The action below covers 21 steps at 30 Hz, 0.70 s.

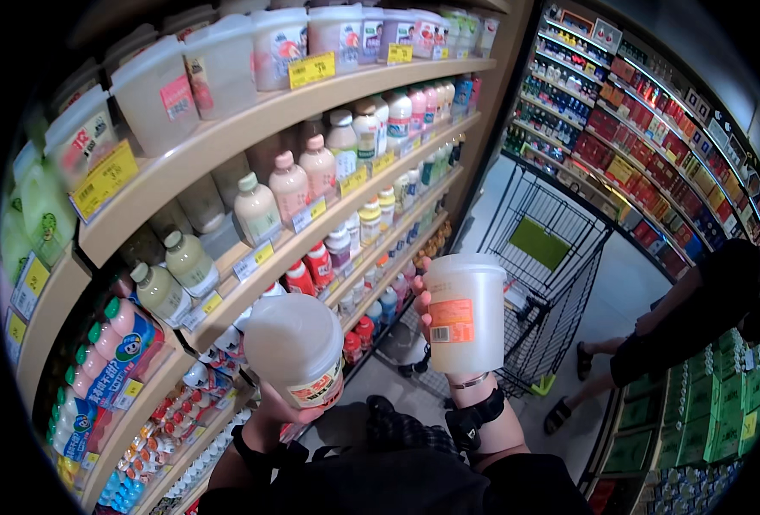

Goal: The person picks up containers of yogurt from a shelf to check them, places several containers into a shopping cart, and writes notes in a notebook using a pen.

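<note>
My left hand (287, 407) grips a translucent plastic tub (290, 341) from below, its round lid turned up toward me and a printed label on its lower side. In my right hand (425, 301) is a second translucent tub (483, 302), held upright with an orange label and barcode facing me. Its fingertips show along the tub's left side; the palm is hidden behind it. The two tubs are apart, in front of my body. To the left, similar lidded tubs (155, 96) stand on the upper shelf. Below them are rows of plastic drink bottles (290, 183).
Wooden shelving (290, 106) with yellow price tags (312, 69) runs along my left. A wire shopping cart (547, 277) stands just beyond my right hand. At the right a person in dark clothes (669, 315) stands near stacked green cartons (695, 405). Lit shelves of boxes (650, 135) line the back.
</note>
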Motion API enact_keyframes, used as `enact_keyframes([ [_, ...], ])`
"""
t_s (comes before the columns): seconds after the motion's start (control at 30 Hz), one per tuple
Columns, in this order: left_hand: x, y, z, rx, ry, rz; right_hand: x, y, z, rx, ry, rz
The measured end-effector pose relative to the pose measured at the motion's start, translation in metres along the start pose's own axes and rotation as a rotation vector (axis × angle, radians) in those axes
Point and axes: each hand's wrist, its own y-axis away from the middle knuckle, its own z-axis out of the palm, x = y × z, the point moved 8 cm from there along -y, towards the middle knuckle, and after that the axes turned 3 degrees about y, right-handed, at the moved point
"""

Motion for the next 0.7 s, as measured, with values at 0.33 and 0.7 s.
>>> enact_keyframes([
  [0.33, -0.048, -0.019, 0.055, -0.009, -0.047, 0.111, -0.042, 0.070, 0.006, -0.251, -0.420, 0.047],
  [0.7, -0.146, -0.083, 0.095, 0.225, -0.074, -0.059, -0.210, 0.071, -0.024, 0.124, 0.277, -0.136],
])
